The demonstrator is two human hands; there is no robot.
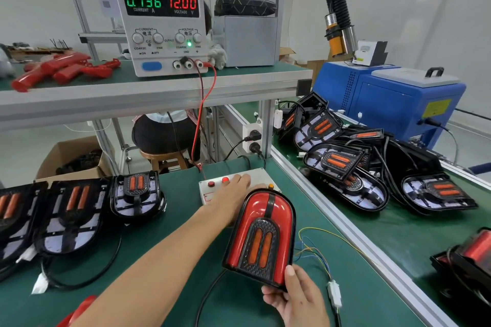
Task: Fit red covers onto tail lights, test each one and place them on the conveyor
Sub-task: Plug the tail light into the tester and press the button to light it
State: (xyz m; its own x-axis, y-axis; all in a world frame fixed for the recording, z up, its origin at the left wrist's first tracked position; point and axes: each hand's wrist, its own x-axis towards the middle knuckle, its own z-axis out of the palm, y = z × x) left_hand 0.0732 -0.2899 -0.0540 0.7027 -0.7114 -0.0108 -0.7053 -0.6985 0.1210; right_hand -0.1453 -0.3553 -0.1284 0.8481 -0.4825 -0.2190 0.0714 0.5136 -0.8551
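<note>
Right hand pinches covered tail light at its near end, long axis toward button box; left hand fingers flat on box; conveyor right of light.

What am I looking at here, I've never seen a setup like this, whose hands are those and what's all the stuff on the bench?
This is one picture from a camera worn on a worker's head, looking down at a green workbench. The right hand grips a tail light with its red cover fitted. The left hand reaches across to a white button box, fingers resting on it. On the shelf above, a DC power supply reads 12.00 volts and 0.136 amps. To the left lie uncovered tail lights; spare red covers sit on the shelf. More uncovered lights are piled on the conveyor at right.
</note>
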